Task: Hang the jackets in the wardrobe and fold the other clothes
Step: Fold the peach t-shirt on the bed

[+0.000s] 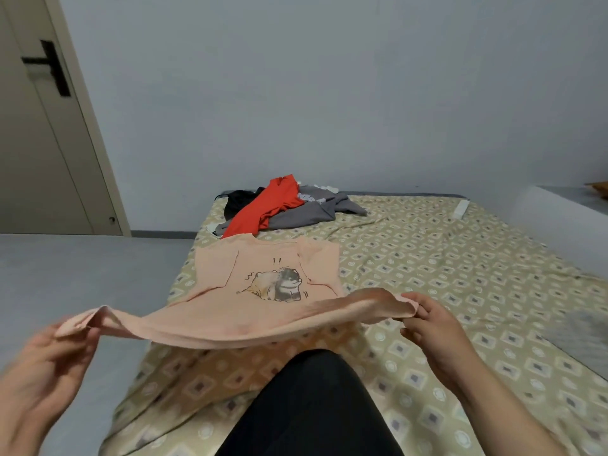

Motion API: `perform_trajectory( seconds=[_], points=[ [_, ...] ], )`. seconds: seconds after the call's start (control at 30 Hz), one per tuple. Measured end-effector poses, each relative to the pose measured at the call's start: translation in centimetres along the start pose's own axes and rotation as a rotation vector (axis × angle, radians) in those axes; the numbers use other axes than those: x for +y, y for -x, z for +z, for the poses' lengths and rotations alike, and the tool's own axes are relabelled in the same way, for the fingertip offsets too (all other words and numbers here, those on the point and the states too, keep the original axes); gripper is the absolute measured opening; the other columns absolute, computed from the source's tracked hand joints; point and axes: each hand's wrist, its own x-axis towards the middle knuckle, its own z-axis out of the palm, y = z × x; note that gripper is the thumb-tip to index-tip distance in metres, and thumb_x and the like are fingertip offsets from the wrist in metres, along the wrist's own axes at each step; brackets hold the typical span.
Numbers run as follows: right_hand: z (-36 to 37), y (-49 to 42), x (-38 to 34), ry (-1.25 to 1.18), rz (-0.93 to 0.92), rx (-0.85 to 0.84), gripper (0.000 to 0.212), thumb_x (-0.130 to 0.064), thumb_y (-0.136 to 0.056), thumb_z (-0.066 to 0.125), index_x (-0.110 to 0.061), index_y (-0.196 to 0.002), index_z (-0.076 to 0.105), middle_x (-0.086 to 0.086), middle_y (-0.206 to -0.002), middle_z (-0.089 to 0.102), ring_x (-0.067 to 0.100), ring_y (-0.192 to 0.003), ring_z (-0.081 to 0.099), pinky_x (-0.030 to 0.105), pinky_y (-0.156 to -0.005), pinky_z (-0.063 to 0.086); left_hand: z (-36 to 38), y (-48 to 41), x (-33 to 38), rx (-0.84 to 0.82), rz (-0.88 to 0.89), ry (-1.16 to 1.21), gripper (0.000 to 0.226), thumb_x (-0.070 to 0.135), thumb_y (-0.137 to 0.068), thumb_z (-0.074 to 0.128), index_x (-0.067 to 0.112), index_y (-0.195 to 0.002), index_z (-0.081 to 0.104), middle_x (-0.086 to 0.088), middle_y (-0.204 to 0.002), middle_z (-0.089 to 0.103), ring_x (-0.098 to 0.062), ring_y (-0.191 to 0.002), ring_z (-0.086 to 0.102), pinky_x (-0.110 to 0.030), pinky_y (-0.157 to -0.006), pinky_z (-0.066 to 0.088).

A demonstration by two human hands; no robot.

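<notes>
- Pink T-shirt (263,291): printed side up, cartoon animal graphic visible on the chest. The upper part, with both sleeves, lies flat on the bed (444,274); the near hem is lifted off the bedding and stretched between the two hands.
- Left hand (42,366): fingers (79,327) grasping the left corner of the raised hem. The hand is blurred, so the exact grip cannot be made out.
- Right hand (434,330): fingers (419,309) pinching the right corner of the hem, thumb and fingertips closed on the fabric.
- Clothes pile (279,209): at the far end of the bed, just beyond the T-shirt collar. A red garment (266,205) lies across a grey garment (316,209); a black item (240,199) sits at the left of the pile.
- Bed: covered by a tan sheet with a diamond pattern, wrinkled in places. A small white object (460,209) rests near the far right edge.
- Person's dark-clothed leg (312,406) rests on the near part of the bed, below the raised hem.
- Door (42,126) with a black handle at upper left.
</notes>
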Motion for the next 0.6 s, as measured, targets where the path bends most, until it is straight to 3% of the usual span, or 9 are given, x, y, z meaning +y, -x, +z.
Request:
perform_trajectory(
  seconds=[0.07, 0.13, 0.23, 0.3, 0.4, 0.47, 0.53, 0.6],
  points=[
    [0.4, -0.8, -0.4, 0.050, -0.079, 0.086, 0.015, -0.001, -0.093, 0.060, -0.010, -0.099, 0.070, 0.004, -0.085, 0.074, 0.020, -0.082, 0.064, 0.031, -0.072, 0.046, 1.4, 2.1, 1.2, 0.002, 0.082, -0.010, 0.022, 0.001, -0.092, 0.053, 0.016, -0.088, 0.068, -0.009, -0.089, 0.068, -0.010, -0.071, 0.068, -0.022, -0.062, 0.057],
    [0.5, -1.7, -0.7, 0.087, -0.146, 0.147, 0.009, -0.014, -0.094, 0.064, -0.012, -0.094, 0.073, -0.001, -0.083, 0.072, 0.020, -0.080, 0.061, 0.030, -0.071, 0.046, 2.6, 2.8, 1.4, 0.079, 0.114, -0.066, 0.026, -0.005, -0.092, 0.050, 0.015, -0.084, 0.063, -0.002, -0.072, 0.070, -0.005, -0.061, 0.068, -0.021, -0.059, 0.056],
    [1.0, -2.8, -1.5, 0.156, -0.245, 0.203, 0.012, -0.020, -0.096, 0.061, -0.015, -0.089, 0.070, 0.004, -0.095, 0.068, 0.017, -0.085, 0.059, 0.029, -0.072, 0.044, 3.7, 3.4, 1.8, 0.079, 0.211, -0.081, 0.014, -0.007, -0.092, 0.052, 0.002, -0.097, 0.061, -0.005, -0.075, 0.072, -0.007, -0.065, 0.070, -0.026, -0.065, 0.059],
    [1.5, -3.6, -2.0, 0.106, -0.262, 0.213, 0.015, -0.018, -0.099, 0.056, -0.014, -0.089, 0.066, 0.007, -0.093, 0.067, 0.019, -0.087, 0.060, 0.030, -0.076, 0.045, 3.8, 2.7, 1.9, 0.080, 0.252, -0.115, 0.014, 0.005, -0.094, 0.058, -0.003, -0.106, 0.060, -0.010, -0.082, 0.070, -0.011, -0.070, 0.070, -0.028, -0.068, 0.060],
    [1.8, -4.6, -2.7, -0.016, -0.229, 0.222, 0.017, -0.017, -0.102, 0.051, -0.012, -0.092, 0.064, 0.010, -0.093, 0.067, 0.024, -0.089, 0.062, 0.040, -0.087, 0.049, 4.5, 2.5, 2.8, 0.137, 0.362, -0.171, 0.009, 0.017, -0.095, 0.062, 0.009, -0.092, 0.064, -0.015, -0.091, 0.062, -0.026, -0.085, 0.058, -0.041, -0.077, 0.047],
    [2.0, -5.1, -2.9, -0.038, -0.233, 0.253, 0.019, -0.019, -0.102, 0.050, -0.013, -0.091, 0.063, 0.010, -0.090, 0.066, 0.025, -0.086, 0.060, 0.045, -0.083, 0.049, 5.0, 2.0, 3.7, 0.203, 0.450, -0.198, 0.012, 0.016, -0.098, 0.057, 0.006, -0.094, 0.062, -0.017, -0.096, 0.061, -0.026, -0.092, 0.054, -0.041, -0.085, 0.040],
    [2.5, -5.2, -3.5, -0.019, -0.259, 0.274, 0.020, -0.021, -0.102, 0.050, -0.014, -0.088, 0.062, 0.007, -0.084, 0.063, 0.022, -0.079, 0.057, 0.041, -0.075, 0.045, 5.6, 1.8, 4.7, 0.183, 0.468, -0.211, 0.026, 0.020, -0.102, 0.047, -0.003, -0.100, 0.058, -0.024, -0.102, 0.064, -0.031, -0.097, 0.060, -0.043, -0.094, 0.045],
    [2.9, -5.2, -4.4, 0.028, -0.309, 0.281, 0.020, -0.021, -0.102, 0.052, -0.014, -0.086, 0.062, 0.005, -0.080, 0.061, 0.019, -0.074, 0.054, 0.034, -0.069, 0.042, 6.3, 1.9, 5.5, 0.161, 0.492, -0.222, 0.029, 0.020, -0.103, 0.041, -0.005, -0.095, 0.056, -0.026, -0.095, 0.063, -0.035, -0.092, 0.061, -0.044, -0.087, 0.049]
  ],
)
